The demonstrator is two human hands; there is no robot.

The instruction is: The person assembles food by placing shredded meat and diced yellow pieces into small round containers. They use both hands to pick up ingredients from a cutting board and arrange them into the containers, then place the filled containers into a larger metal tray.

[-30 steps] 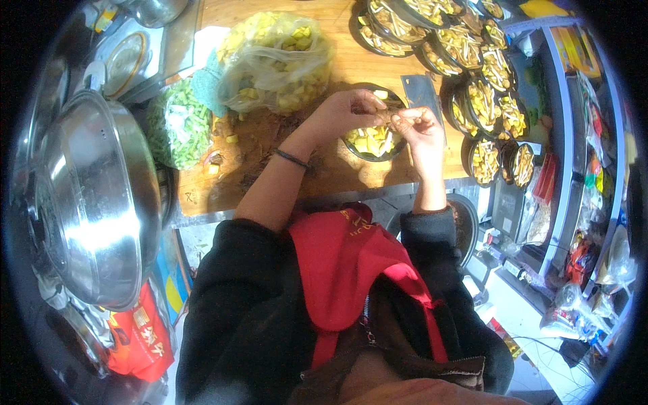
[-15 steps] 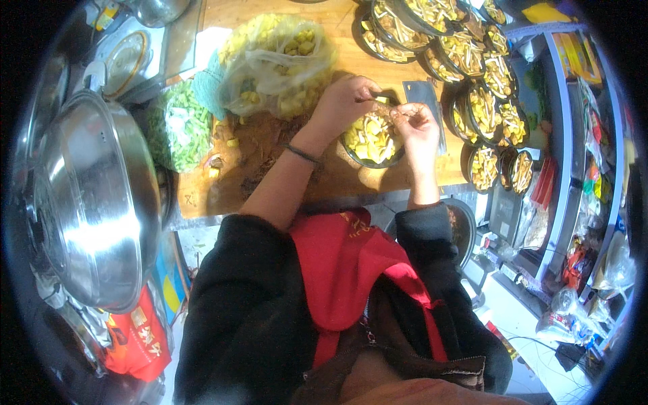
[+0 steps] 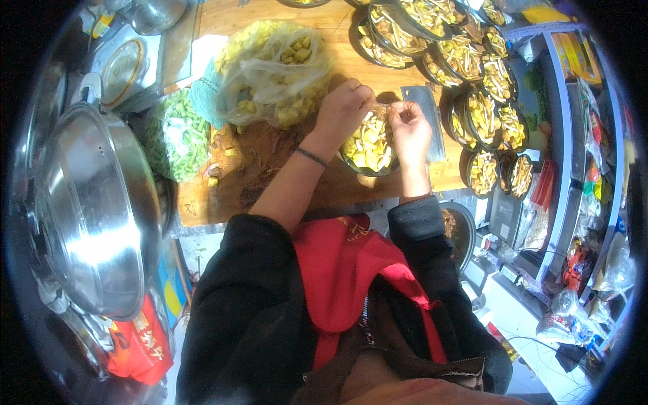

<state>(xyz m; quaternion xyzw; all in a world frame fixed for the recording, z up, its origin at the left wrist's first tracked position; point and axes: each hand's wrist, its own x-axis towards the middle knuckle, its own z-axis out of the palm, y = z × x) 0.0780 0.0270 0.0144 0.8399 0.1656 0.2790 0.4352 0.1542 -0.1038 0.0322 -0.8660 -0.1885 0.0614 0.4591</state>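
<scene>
Over a black bowl (image 3: 373,174) filled with yellow chunks and pale strips, both of my hands come together. My left hand (image 3: 346,106) is closed in a pinch at the bowl's far left. Opposite it, my right hand (image 3: 410,128) pinches too, thumb against fingers. A small brown shred of food (image 3: 382,111) spans the gap between my fingertips; its kind is hard to make out. Left of the bowl lies a clear plastic bag (image 3: 270,81) full of yellow cubes, like cut potato. A flat grey blade (image 3: 426,118), like a cleaver's, rests just right of my right hand.
Several filled black bowls (image 3: 484,111) crowd the wooden board (image 3: 229,196) at the far right, some stacked. A bag of chopped greens (image 3: 183,135) and a teal mesh cloth (image 3: 208,96) sit at the left. A large metal wok lid (image 3: 101,209) stands beside the board.
My hands have shifted slightly left, still pinching above the same bowl. The whole view has also moved a little; the surroundings are otherwise as before.
</scene>
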